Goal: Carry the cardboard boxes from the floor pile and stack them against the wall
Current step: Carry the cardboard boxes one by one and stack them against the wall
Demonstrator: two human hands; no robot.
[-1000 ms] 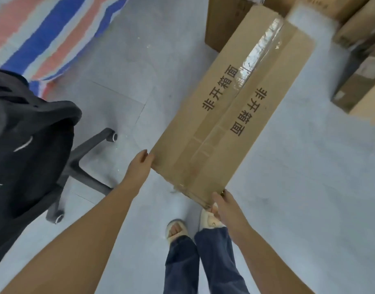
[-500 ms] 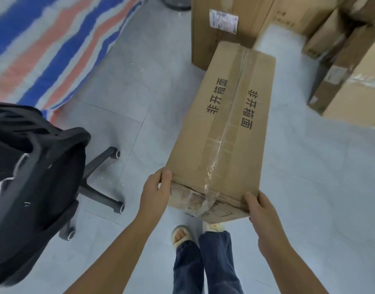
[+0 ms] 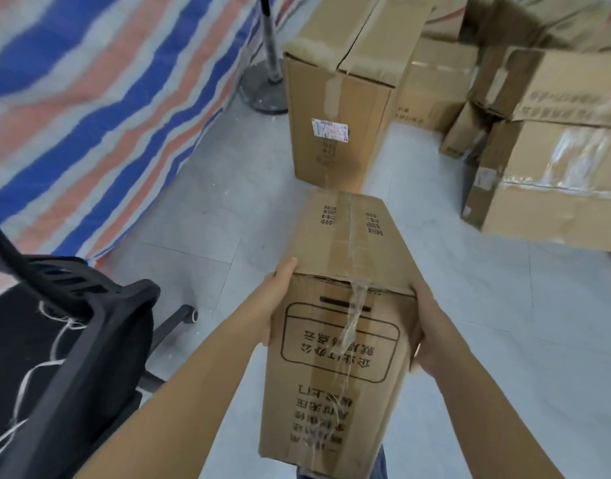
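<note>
I hold a long, taped cardboard box [image 3: 342,271] with printed characters off the floor in front of me, its far end pointing at the other boxes. My left hand [image 3: 274,299] grips its left side near the top edge, thumb along the edge. On the opposite side, my right hand [image 3: 426,326] clamps the box, fingers curling round the corner. A tall upright cardboard box [image 3: 338,108] with a white label stands just beyond the carried one. More boxes [image 3: 552,181] are piled at the right and at the back [image 3: 431,88].
A black office chair [image 3: 72,357] stands close at my left, its wheeled base reaching toward my path. A striped blue, orange and white tarp [image 3: 89,98] covers the left side. A metal pole on a round base [image 3: 267,88] stands beside the tall box. The floor [image 3: 504,323] is grey tile.
The box has swung from slanting rightward to pointing straight ahead, and its near end face now tips up toward me. Both hands slid onto its sides. The boxes ahead are closer.
</note>
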